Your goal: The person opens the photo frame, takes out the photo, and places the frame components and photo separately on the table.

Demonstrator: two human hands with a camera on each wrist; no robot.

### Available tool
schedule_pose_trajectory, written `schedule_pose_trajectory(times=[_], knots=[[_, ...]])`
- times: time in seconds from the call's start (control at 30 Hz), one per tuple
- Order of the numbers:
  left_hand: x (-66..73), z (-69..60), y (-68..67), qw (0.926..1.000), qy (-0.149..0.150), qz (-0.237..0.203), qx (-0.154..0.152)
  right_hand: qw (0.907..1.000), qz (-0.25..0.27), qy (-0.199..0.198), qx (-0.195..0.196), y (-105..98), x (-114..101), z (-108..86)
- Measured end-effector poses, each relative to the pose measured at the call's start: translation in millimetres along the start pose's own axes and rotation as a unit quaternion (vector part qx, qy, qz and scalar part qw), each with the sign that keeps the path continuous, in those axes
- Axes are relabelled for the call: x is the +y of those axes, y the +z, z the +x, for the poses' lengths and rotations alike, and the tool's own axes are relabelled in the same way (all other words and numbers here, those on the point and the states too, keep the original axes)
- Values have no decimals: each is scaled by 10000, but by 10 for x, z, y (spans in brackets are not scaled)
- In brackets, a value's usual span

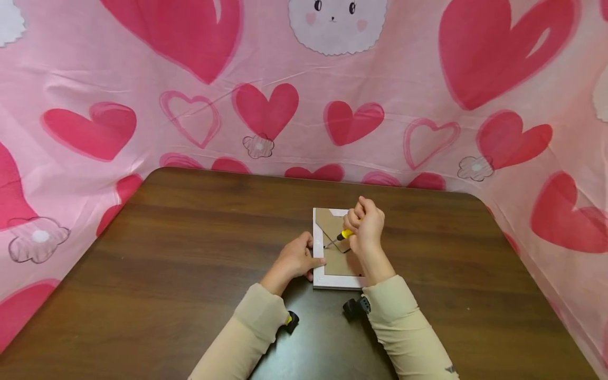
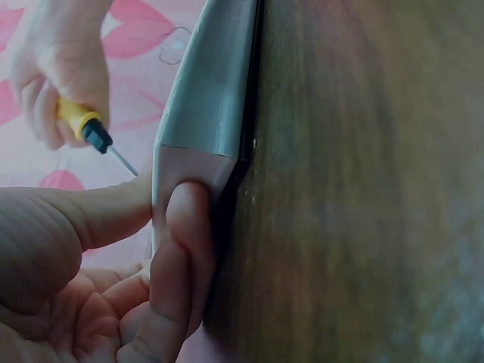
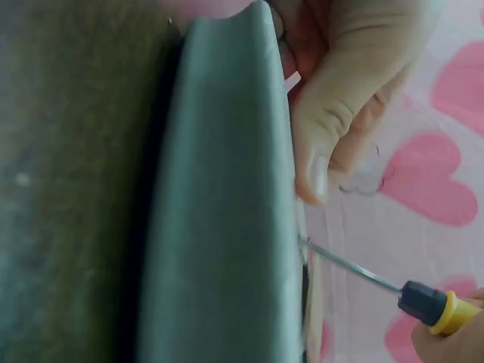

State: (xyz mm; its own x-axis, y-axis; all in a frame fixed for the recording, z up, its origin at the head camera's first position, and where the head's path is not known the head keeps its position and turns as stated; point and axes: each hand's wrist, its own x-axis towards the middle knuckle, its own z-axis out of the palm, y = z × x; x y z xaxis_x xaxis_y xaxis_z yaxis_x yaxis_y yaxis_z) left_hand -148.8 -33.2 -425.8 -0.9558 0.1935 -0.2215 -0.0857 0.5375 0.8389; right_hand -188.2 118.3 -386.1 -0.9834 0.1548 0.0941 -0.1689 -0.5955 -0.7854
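A white picture frame (image 1: 318, 237) lies face down on the table, its brown backing board (image 1: 338, 266) upward. My left hand (image 1: 295, 257) grips the frame's left edge, thumb on top and fingers along the side; the left wrist view shows the thumb and fingers pinching the white edge (image 2: 200, 113). My right hand (image 1: 367, 224) holds a screwdriver (image 1: 349, 232) by its yellow and black handle, fingers curled round it. The thin metal shaft (image 3: 352, 266) slants down to the left, with its tip at the inner left edge of the frame, beside the backing.
The brown wooden table (image 1: 190, 253) extends around the frame on all sides. Behind and beside it hangs a pink cloth (image 1: 375, 79) with red hearts. Black devices are strapped at both wrists, below the beige sleeves (image 1: 258, 314).
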Motion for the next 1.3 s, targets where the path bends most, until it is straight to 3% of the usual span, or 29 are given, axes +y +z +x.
schedule_pose_trajectory(times=[0.13, 0.3, 0.4, 0.5, 0.6, 0.8, 0.93, 1.07, 1.3], knots=[[14, 8, -5, 10000, 14, 74, 43, 9982, -485, -223, -287, 142, 37, 8], [4, 16, 16, 9999, -18, 107, 49, 9978, -525, -397, -38, 226, 96, -19], [-10, 14, 34, 9999, -97, 70, 19, 9989, -259, -286, 247, 169, 92, -18], [-27, 14, 66, 9999, -138, -3, -23, 9983, 185, 222, 499, 23, 35, 12], [-48, 17, 99, 9998, -182, -122, -44, 9920, 694, 749, 741, -135, -15, 30], [-61, 16, 78, 9995, -162, -270, -67, 9780, 1510, 819, 1187, -316, 8, 35], [-49, 13, 41, 9993, -126, -341, -109, 9720, 1719, 953, 1289, -383, 17, 21], [-37, 12, 23, 9994, -130, -301, -97, 9778, 1494, 1057, 1020, -367, 2, 2], [8, 5, -1, 9999, -119, -18, 49, 9954, 421, 781, 360, -128, -53, 24]])
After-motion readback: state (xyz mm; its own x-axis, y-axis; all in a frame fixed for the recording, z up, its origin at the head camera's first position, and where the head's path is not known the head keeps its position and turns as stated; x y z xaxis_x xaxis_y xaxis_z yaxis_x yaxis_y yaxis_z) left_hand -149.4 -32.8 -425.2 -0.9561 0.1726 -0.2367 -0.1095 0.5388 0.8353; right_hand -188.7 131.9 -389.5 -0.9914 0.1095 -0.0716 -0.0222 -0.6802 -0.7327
